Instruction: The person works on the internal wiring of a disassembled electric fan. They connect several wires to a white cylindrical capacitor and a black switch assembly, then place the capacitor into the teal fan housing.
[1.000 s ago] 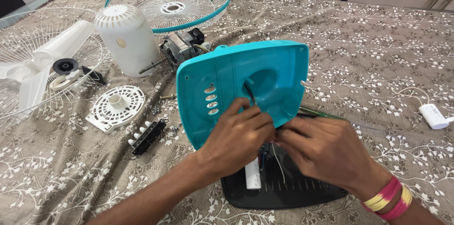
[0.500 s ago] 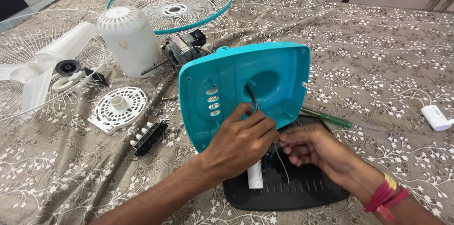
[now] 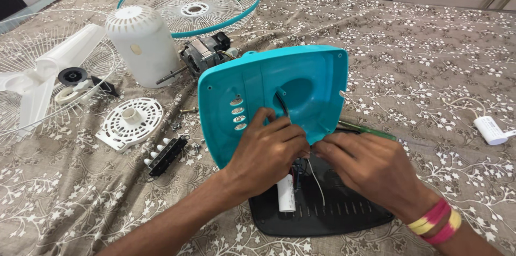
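The teal fan base cover [image 3: 301, 94] stands tilted up on its edge over the black base plate [image 3: 322, 215], its hollow inner side facing the camera. Compared with a second ago the right hand [image 3: 371, 167] has drawn back a little toward the lower edge of the cover and closed up beside the left hand [image 3: 269, 151], so both now meet at the thin wires [image 3: 317, 183] hanging there. The left hand's grip is curled shut, fingertips pressed against the cover's inner wall near the dark cable [image 3: 282, 102] that comes through the hole; whether it pinches a wire I cannot tell. The right hand's grip is nearly closed, fingertips together at the wires. A white cylindrical capacitor [image 3: 286, 194] lies on the black plate just below. On the desk [image 3: 430, 73] the fan motor [image 3: 201, 54], white motor housing [image 3: 142, 43] and push-button switch block [image 3: 165, 154] lie unmoved.
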